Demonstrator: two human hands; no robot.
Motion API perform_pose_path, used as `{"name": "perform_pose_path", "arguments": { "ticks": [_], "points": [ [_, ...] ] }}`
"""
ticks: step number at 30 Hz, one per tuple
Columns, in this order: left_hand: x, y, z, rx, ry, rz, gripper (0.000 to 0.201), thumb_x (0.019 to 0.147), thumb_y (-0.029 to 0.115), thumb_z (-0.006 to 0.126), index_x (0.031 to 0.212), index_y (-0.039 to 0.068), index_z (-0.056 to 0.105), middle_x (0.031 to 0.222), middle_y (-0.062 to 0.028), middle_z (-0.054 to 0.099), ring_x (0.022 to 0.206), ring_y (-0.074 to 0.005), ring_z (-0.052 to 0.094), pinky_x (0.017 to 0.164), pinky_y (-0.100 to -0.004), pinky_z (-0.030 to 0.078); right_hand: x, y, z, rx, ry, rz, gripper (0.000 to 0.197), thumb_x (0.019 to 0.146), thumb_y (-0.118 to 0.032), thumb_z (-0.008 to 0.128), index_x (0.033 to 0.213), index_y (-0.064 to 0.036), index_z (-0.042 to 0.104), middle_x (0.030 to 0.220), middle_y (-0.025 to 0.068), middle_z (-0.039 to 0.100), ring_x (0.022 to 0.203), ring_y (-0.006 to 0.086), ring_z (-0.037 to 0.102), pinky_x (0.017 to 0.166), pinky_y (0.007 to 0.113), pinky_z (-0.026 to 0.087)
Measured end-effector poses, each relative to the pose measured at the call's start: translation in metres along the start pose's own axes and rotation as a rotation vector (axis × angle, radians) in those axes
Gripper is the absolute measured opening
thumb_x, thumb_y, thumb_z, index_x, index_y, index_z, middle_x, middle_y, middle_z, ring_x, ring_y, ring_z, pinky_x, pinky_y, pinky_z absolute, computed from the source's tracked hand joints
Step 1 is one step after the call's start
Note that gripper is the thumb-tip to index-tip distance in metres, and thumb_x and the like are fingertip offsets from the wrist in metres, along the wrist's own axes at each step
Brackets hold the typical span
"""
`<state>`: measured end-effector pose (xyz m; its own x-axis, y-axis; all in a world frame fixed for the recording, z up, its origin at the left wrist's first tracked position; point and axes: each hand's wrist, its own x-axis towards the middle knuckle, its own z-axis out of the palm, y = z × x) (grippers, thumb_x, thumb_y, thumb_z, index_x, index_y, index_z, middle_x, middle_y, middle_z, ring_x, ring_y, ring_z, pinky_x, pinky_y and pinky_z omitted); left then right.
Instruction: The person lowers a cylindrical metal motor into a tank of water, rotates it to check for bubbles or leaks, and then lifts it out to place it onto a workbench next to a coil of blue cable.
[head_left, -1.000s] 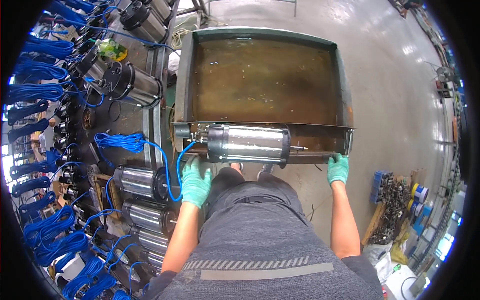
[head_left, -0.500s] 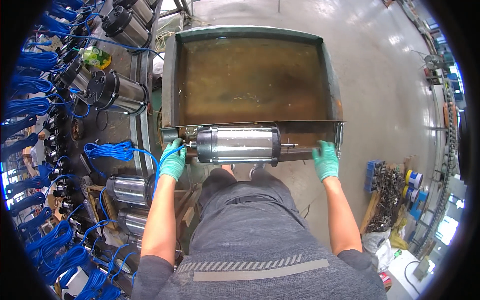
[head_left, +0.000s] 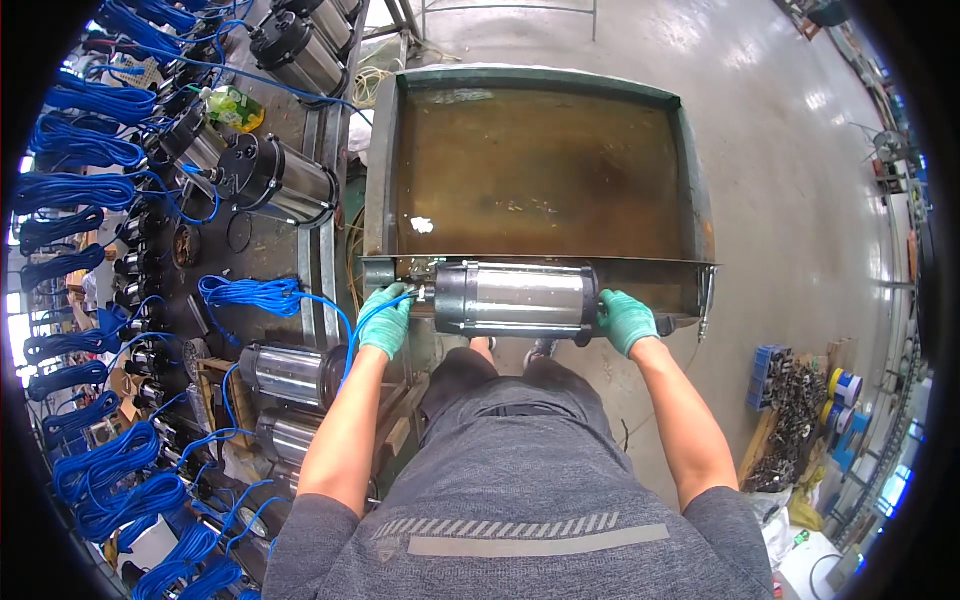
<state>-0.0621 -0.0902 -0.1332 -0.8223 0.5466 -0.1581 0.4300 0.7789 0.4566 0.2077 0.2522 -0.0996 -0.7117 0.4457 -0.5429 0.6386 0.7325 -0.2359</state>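
In the head view, your left hand (head_left: 386, 322) and right hand (head_left: 627, 321) are flanking the steel submersible pump (head_left: 525, 298) at its ends; whether they are gripping it, I cannot judge. It is lying along the near side of the water tank (head_left: 383, 180).

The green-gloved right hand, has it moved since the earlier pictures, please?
Yes, the right hand moved left, from the right corner of the rectangular grey metal tank toward the silver cylinder.
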Motion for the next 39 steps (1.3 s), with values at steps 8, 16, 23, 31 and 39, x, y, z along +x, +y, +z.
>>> {"name": "perform_pose_path", "arguments": {
  "ticks": [8, 16, 23, 31, 39],
  "points": [
    [-0.029, -0.002, -0.024, -0.209, -0.213, -0.320, 0.037, 0.092, 0.038, 0.067, 0.084, 0.003, 0.076, 0.074, -0.0201, 0.069, 0.068, -0.0356, 0.066, 0.068, -0.0431, 0.050, -0.012, -0.012, -0.020, -0.007, -0.079, -0.010, 0.029, 0.088, -0.036, 0.066, 0.101, -0.0109, 0.070, 0.103, 0.0162, 0.072, 0.100, 0.0368, 0.068, 0.088, 0.047, 0.054],
    [-0.014, 0.011, -0.042, -0.005, -0.314, -0.185, 0.047, 0.099, 0.042, 0.061, 0.082, 0.000, 0.072, 0.065, -0.0152, 0.065, 0.062, -0.0262, 0.061, 0.064, -0.0432, 0.047, -0.009, -0.010, -0.059, 0.031, -0.297, -0.035, 0.035, 0.087, -0.036, 0.064, 0.105, -0.0078, 0.073, 0.100, 0.0181, 0.073, 0.091, 0.0366, 0.070, 0.084, 0.044, 0.055],
    [-0.034, 0.030, -0.076, 0.119, -0.216, 0.457, 0.061, 0.082, 0.030, 0.080, 0.134, 0.005, 0.058, 0.125, -0.0171, 0.064, 0.109, -0.0370, 0.064, 0.099, -0.0437, 0.051, -0.004, 0.024, -0.049, 0.213, -0.295, -0.171, 0.034, 0.086, -0.031, 0.070, 0.105, -0.0025, 0.069, 0.088, 0.0206, 0.072, 0.076, 0.0301, 0.069, 0.074, 0.041, 0.054],
    [-0.024, 0.002, -0.067, -0.007, -0.348, 0.507, 0.051, 0.081, 0.022, 0.080, 0.126, 0.005, 0.063, 0.118, -0.0139, 0.064, 0.103, -0.0336, 0.065, 0.086, -0.0413, 0.054, -0.004, 0.023, -0.060, 0.241, -0.449, -0.188, 0.026, 0.090, -0.025, 0.068, 0.105, -0.0038, 0.064, 0.085, 0.0142, 0.069, 0.072, 0.0226, 0.063, 0.070, 0.040, 0.053],
    [0.025, 0.015, -0.074, -0.471, -0.807, -0.394, 0.046, 0.099, 0.039, 0.063, 0.118, -0.002, 0.069, 0.090, -0.0107, 0.072, 0.083, -0.0208, 0.068, 0.078, -0.0332, 0.055, -0.020, 0.032, -0.032, 0.075, -0.114, -0.389, 0.019, 0.089, -0.012, 0.070, 0.105, -0.0052, 0.063, 0.096, 0.0202, 0.069, 0.084, 0.0372, 0.069, 0.073, 0.046, 0.054]
  ]
}}
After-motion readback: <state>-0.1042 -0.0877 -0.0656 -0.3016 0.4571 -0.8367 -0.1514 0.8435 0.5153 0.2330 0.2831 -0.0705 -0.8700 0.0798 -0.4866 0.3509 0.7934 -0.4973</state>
